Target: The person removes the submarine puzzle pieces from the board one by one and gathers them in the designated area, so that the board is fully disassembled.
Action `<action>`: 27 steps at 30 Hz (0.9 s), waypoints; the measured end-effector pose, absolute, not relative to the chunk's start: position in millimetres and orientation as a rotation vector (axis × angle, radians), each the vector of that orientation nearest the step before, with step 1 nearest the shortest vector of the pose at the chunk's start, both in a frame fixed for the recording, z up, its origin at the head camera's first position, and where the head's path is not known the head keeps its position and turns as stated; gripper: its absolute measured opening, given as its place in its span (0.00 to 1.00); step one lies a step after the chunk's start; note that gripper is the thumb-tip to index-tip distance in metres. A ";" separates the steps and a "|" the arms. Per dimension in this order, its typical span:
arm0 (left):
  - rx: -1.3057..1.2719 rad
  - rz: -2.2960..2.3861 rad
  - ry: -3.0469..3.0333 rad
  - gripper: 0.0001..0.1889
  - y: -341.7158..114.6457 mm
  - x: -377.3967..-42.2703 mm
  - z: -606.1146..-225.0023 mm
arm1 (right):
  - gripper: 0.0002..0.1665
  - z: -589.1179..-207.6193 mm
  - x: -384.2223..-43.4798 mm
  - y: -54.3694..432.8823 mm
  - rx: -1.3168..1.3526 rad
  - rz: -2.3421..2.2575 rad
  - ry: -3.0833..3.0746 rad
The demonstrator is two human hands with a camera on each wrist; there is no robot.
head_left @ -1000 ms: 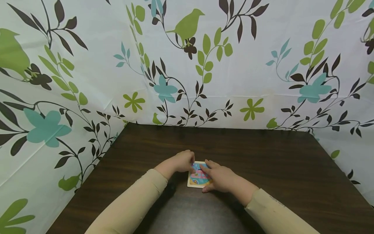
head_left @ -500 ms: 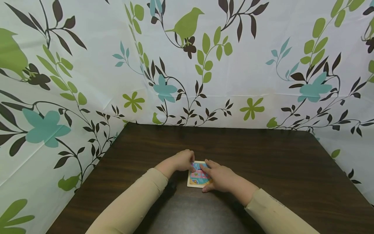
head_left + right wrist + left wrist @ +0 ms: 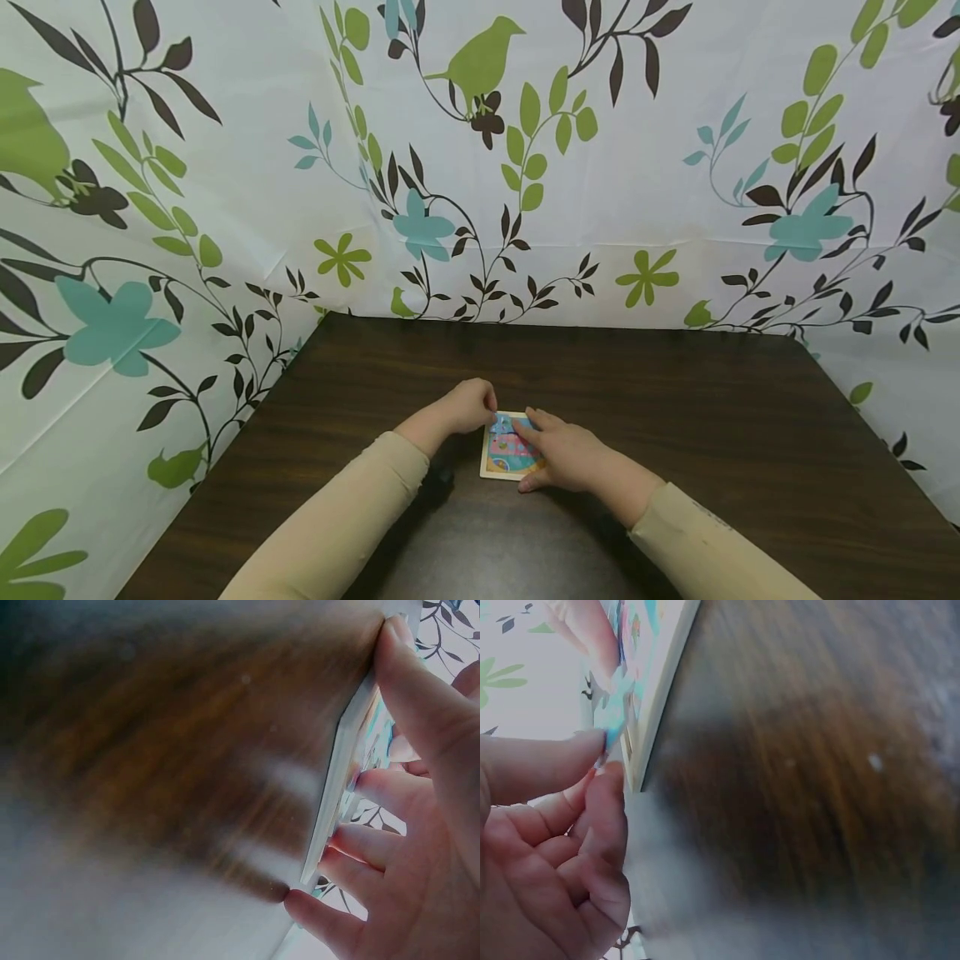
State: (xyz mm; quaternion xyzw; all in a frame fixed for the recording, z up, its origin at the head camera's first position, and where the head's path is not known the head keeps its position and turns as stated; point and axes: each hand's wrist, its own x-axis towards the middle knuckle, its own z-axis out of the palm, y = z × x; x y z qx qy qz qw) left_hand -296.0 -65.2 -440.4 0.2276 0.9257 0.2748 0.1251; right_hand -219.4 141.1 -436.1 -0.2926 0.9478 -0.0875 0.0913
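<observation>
A small square picture puzzle (image 3: 512,462) with a pale wooden frame lies flat on the dark table, blue and pink on top. At its far left corner my left hand (image 3: 467,407) pinches a thin light-blue puzzle piece (image 3: 615,718) between thumb and fingertips. That piece stands tilted at the frame; whether its far edge still touches the board I cannot tell. My right hand (image 3: 566,454) spreads over the puzzle's right side. Its thumb (image 3: 401,656) and little finger touch the table by the frame, while other fingertips rest on the board.
The dark wood-grain table (image 3: 675,400) extends around the puzzle on all sides. A white cloth (image 3: 600,192) printed with birds, leaves and flowers hangs behind the table and along its left and right sides.
My left thumb and fingers have moved slightly up and away, and the light-blue piece at the far left corner has tilted up with them. The right hand has stayed in place.
</observation>
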 end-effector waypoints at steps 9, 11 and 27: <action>0.549 1.092 2.604 0.07 -72.4 -299.5 -443.2 | 0.55 -437.5 -220.9 141.5 -0.855 -0.273 2.808; 0.513 1.159 2.567 0.06 -74.1 -300.5 -444.6 | 0.55 -438.4 -221.0 141.5 -0.857 -0.276 2.805; 0.425 1.304 2.584 0.02 -114.6 -317.5 -430.1 | 0.57 -440.2 -221.7 141.2 -0.851 -0.253 2.805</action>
